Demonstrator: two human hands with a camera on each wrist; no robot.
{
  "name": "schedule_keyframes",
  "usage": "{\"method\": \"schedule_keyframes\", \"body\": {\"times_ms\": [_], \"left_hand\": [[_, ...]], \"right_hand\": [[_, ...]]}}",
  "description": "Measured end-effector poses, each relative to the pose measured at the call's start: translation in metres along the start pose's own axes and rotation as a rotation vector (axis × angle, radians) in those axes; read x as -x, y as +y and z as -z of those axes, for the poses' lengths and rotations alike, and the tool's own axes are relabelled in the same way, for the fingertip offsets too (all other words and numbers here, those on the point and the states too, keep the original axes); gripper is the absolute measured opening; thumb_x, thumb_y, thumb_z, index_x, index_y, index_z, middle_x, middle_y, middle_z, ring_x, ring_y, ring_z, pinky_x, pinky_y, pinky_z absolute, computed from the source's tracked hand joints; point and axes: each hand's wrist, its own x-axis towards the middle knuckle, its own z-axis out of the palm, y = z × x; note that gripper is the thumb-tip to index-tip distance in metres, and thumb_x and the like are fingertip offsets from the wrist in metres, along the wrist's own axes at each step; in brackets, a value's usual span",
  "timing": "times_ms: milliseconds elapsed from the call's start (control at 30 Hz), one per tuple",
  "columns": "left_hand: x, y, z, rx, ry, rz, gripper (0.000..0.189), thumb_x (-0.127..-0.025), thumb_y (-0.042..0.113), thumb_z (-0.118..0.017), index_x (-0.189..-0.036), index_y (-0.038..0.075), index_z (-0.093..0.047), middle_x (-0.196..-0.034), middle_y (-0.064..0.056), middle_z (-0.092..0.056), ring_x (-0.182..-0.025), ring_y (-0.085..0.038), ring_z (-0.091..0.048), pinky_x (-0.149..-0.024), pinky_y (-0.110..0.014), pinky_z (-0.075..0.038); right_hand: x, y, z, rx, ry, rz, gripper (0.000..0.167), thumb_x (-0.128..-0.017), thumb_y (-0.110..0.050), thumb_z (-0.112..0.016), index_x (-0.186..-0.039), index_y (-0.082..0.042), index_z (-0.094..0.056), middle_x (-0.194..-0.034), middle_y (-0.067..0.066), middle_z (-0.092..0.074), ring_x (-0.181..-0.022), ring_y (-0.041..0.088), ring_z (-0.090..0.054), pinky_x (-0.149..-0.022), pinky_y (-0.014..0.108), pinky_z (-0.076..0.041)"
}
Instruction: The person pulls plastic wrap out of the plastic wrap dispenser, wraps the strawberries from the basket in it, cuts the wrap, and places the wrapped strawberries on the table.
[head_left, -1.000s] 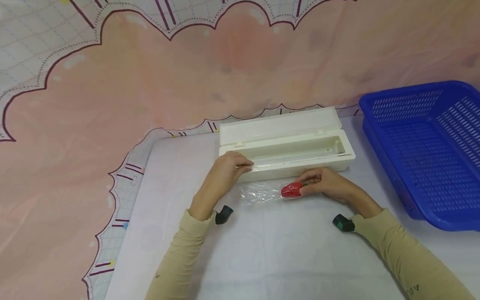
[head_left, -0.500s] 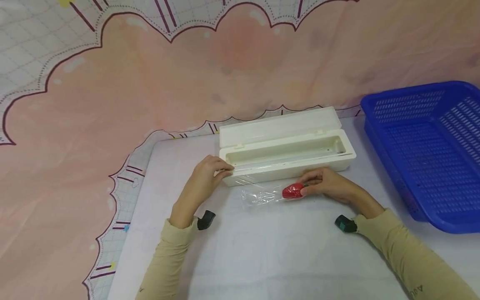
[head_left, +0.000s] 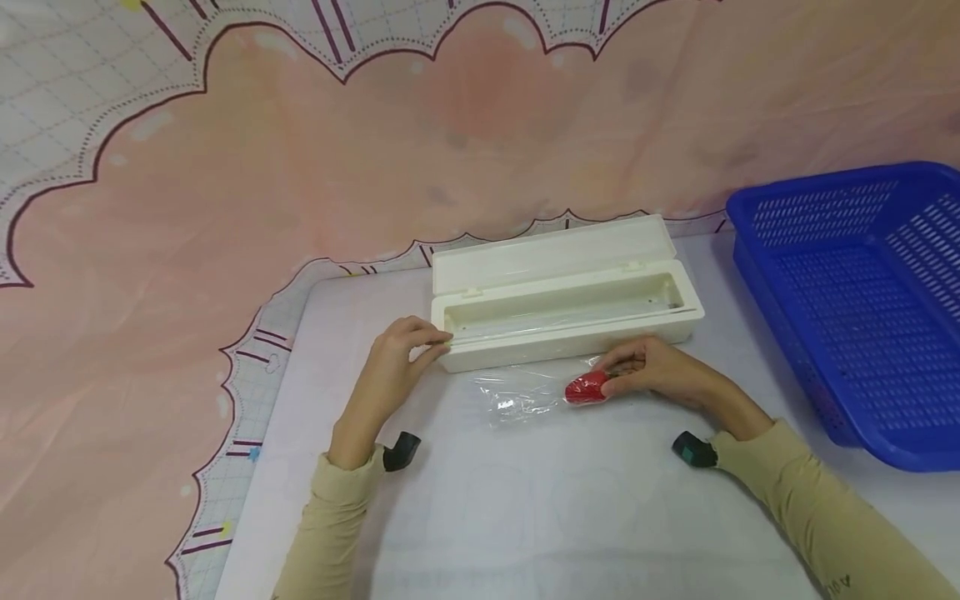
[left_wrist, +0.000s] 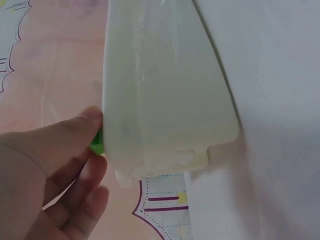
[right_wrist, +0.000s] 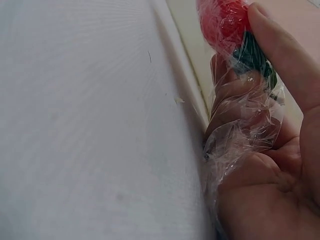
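In the head view a long cream plastic-wrap dispenser (head_left: 570,344) lies with its lid (head_left: 555,250) raised. My left hand (head_left: 392,358) is at its front left corner, thumb and finger pinching a small green slider (left_wrist: 97,142), mostly hidden by the fingers in the left wrist view. My right hand (head_left: 651,371) holds a red fruit-shaped thing (head_left: 586,388) with a dark green top (right_wrist: 252,57), in front of the dispenser. Clear cling film (head_left: 517,398) covers it and trails left over the table. Film is also bunched over the right palm in the right wrist view.
A blue slatted plastic basket (head_left: 847,358) stands to the right of the dispenser. A white cloth (head_left: 525,517) covers the table. Behind hangs a pink patterned sheet (head_left: 337,175).
My left hand has slid left along the dispenser's front edge to its corner. The dispenser has shifted slightly left. The film in front has spread a little; my right hand stays nearly still.
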Motion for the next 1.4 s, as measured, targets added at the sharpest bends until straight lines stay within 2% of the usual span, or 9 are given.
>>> {"method": "schedule_keyframes", "body": {"times_ms": [133,333,400,467,633,767,967,1100,1400], "left_hand": [[0.001,0.008,0.000,-0.039,0.035,-0.028,0.029,-0.084,0.010,-0.080,-0.112,0.006,-0.074,-0.110,-0.008,-0.066,-0.108,-0.026,-0.058,-0.092,-0.041,-0.050],[0.003,0.037,-0.007,-0.033,0.108,-0.205,0.031,-0.082,0.010,-0.081,-0.112,0.005,-0.073,-0.111,-0.008,-0.065,-0.105,-0.024,-0.058,-0.091,-0.035,-0.050],[0.003,0.049,-0.014,-0.021,0.093,-0.248,0.029,-0.083,0.011,-0.080,-0.111,0.005,-0.073,-0.109,-0.006,-0.066,-0.103,-0.022,-0.060,-0.089,-0.033,-0.052],[0.005,0.059,-0.023,-0.016,0.055,-0.265,0.026,-0.085,0.012,-0.079,-0.110,0.007,-0.074,-0.106,-0.004,-0.068,-0.101,-0.019,-0.062,-0.088,-0.030,-0.054],[0.008,0.073,-0.048,-0.019,-0.062,-0.264,0.023,-0.087,0.016,-0.077,-0.110,0.010,-0.074,-0.105,0.000,-0.070,-0.101,-0.015,-0.065,-0.090,-0.028,-0.054],[0.013,0.079,-0.065,-0.023,-0.107,-0.254,0.023,-0.087,0.019,-0.078,-0.109,0.012,-0.074,-0.104,0.002,-0.069,-0.101,-0.014,-0.064,-0.088,-0.027,-0.055],[0.015,0.080,-0.085,0.005,-0.086,-0.259,0.022,-0.086,0.020,-0.079,-0.105,0.011,-0.075,-0.099,0.002,-0.069,-0.097,-0.013,-0.062,-0.082,-0.026,-0.056],[0.016,0.081,-0.093,0.005,-0.081,-0.238,0.023,-0.085,0.022,-0.080,-0.105,0.012,-0.075,-0.101,0.002,-0.069,-0.098,-0.012,-0.061,-0.083,-0.025,-0.055],[0.018,0.085,-0.102,-0.053,-0.092,-0.226,0.026,-0.084,0.024,-0.081,-0.107,0.013,-0.075,-0.103,0.004,-0.068,-0.099,-0.010,-0.061,-0.085,-0.022,-0.053]], "right_hand": [[0.000,-0.001,-0.002,-0.010,-0.002,0.004,0.043,-0.080,-0.012,-0.082,-0.116,0.007,-0.068,-0.112,0.011,-0.069,-0.097,0.014,-0.066,-0.083,0.023,-0.055],[0.000,-0.002,-0.005,0.026,0.012,0.005,0.040,-0.081,-0.016,-0.083,-0.113,0.003,-0.070,-0.109,0.009,-0.070,-0.093,0.013,-0.066,-0.081,0.022,-0.054],[0.001,-0.003,-0.007,0.045,0.026,0.006,0.039,-0.080,-0.017,-0.083,-0.112,0.002,-0.071,-0.108,0.009,-0.070,-0.093,0.012,-0.066,-0.081,0.022,-0.054],[0.002,-0.004,-0.009,0.076,0.045,0.002,0.039,-0.080,-0.019,-0.084,-0.111,0.001,-0.072,-0.108,0.009,-0.071,-0.093,0.012,-0.066,-0.081,0.022,-0.053],[0.004,-0.008,-0.015,0.212,0.095,0.014,0.036,-0.079,-0.027,-0.085,-0.107,-0.007,-0.075,-0.104,0.005,-0.073,-0.092,0.012,-0.065,-0.080,0.021,-0.052],[0.003,-0.011,-0.021,0.283,0.098,0.041,0.034,-0.079,-0.030,-0.084,-0.105,-0.009,-0.076,-0.101,0.002,-0.073,-0.089,0.011,-0.065,-0.079,0.020,-0.052],[0.002,-0.009,-0.026,0.300,0.112,0.056,0.031,-0.079,-0.029,-0.085,-0.103,-0.010,-0.076,-0.096,0.002,-0.074,-0.083,0.014,-0.064,-0.071,0.022,-0.051],[0.002,-0.010,-0.032,0.336,0.140,0.068,0.031,-0.077,-0.031,-0.085,-0.100,-0.011,-0.077,-0.093,0.000,-0.073,-0.078,0.013,-0.060,-0.066,0.022,-0.048],[0.003,-0.010,-0.039,0.336,0.159,0.109,0.027,-0.081,-0.027,-0.082,-0.099,-0.006,-0.077,-0.092,0.003,-0.074,-0.070,0.008,-0.060,-0.060,0.021,-0.048]]}}
